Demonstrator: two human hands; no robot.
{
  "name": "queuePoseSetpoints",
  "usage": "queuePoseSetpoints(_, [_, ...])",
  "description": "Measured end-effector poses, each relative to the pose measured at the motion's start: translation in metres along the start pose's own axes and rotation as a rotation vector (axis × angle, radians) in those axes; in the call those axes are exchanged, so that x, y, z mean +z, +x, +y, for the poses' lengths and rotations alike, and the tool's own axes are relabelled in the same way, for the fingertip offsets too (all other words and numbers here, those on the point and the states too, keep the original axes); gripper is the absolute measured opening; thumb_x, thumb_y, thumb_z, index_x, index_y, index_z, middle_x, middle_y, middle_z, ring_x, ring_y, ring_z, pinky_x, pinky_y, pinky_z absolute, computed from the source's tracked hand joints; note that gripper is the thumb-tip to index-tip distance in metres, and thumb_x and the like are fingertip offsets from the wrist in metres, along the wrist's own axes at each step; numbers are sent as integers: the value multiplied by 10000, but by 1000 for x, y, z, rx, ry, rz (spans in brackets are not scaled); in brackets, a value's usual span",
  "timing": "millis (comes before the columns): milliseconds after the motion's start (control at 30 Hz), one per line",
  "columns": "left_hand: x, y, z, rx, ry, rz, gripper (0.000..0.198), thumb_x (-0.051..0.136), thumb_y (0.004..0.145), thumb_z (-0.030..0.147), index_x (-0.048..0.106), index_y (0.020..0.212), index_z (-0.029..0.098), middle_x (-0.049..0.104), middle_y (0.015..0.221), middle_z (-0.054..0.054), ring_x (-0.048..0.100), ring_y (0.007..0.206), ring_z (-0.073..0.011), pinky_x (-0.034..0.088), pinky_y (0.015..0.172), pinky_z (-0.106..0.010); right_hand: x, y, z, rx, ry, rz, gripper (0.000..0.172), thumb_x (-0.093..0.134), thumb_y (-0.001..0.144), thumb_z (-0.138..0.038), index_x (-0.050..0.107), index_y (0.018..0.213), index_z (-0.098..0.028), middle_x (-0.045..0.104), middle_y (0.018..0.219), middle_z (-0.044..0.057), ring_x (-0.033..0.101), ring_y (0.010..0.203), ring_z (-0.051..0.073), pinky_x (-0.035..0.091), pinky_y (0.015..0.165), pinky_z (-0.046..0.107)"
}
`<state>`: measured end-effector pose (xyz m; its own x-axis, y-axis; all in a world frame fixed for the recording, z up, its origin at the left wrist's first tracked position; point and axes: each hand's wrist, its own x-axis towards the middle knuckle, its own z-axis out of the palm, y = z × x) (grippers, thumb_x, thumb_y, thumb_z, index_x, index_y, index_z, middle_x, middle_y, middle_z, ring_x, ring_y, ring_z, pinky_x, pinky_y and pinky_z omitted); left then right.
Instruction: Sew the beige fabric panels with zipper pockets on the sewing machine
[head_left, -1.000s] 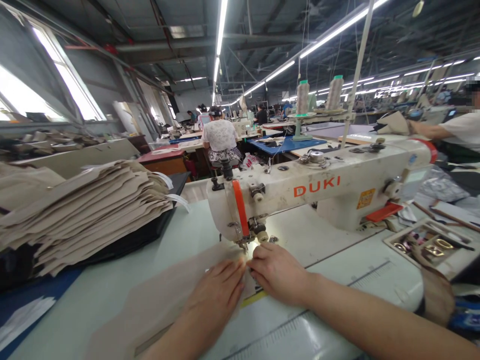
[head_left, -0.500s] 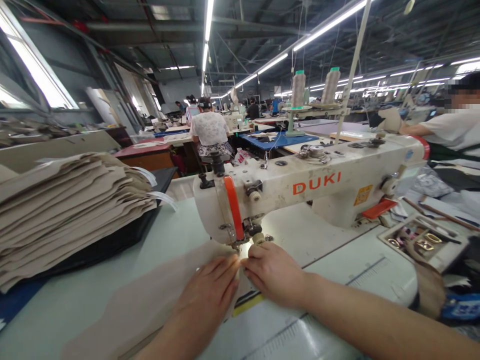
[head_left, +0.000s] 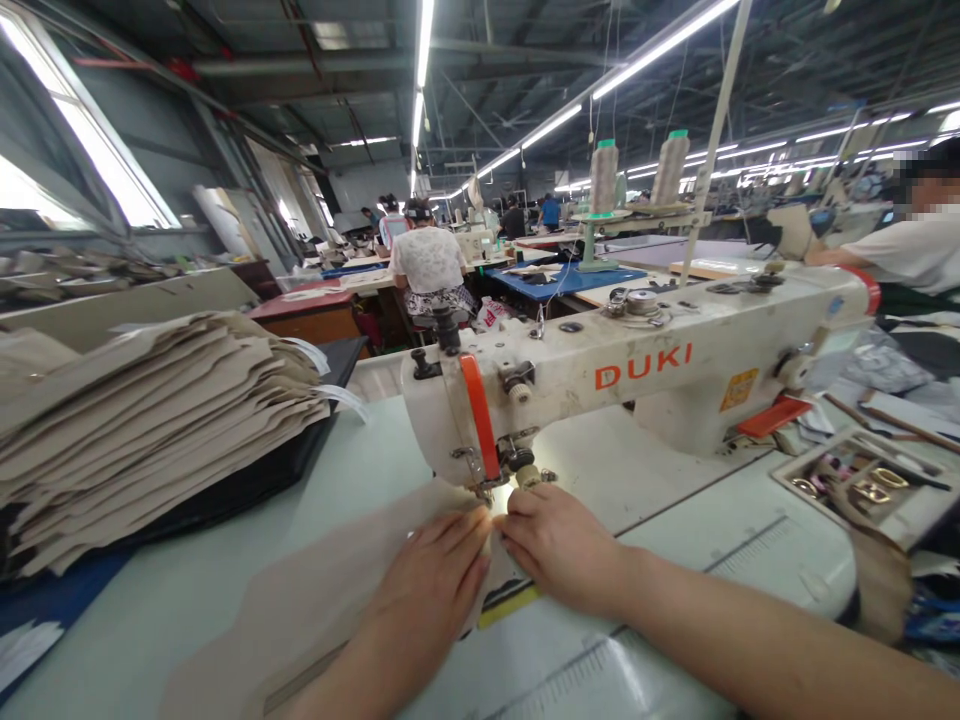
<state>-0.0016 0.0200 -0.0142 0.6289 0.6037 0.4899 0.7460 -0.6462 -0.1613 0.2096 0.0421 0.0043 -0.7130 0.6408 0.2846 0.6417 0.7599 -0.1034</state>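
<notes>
A beige fabric piece (head_left: 300, 590) lies on the pale green table, its far edge under the head of a white sewing machine (head_left: 570, 400). My left hand (head_left: 442, 570) rests flat on this fabric, fingers stretched toward the needle area. Just right of it, my right hand (head_left: 559, 545) is closed with bent fingers at the fabric's edge, seemingly pinching it; the fingertips are partly hidden. Both hands nearly meet in front of the presser foot (head_left: 486, 493), which a small lamp lights. The needle tip cannot be made out.
Stacked beige fabric pieces (head_left: 165, 420) stand on black material at the left. A parts tray (head_left: 862, 490) with metal rings sits at the right. Thread cones (head_left: 604, 178) rise behind the machine. Other people work farther back and at the right edge.
The whole scene has shifted slightly right in view as my head turned a little. Both hands stay beside the presser foot, with hardly any change in their pose.
</notes>
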Motion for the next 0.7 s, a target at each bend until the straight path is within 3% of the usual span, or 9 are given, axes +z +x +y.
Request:
queuePoseSetpoints(533, [5,13,-18,-53,-51,-123,372,396,1004,257,681,1214,140,724,1200,-122,664,1123,-273,562,958,-450,-3,1,2,5,-7,22,188,527,967,-172,683,864,-151,638,858,70,540,843,216,412,781,325])
queuePoseSetpoints(700, [-9,-15,-10,-108,-52,-149,373,434,990,270,655,1279,190,686,1294,-84,653,1159,-243,558,978,-403,-5,-5,2,-9,30,74,240,501,979,-158,678,816,-160,641,841,66,555,859,211,420,794,315])
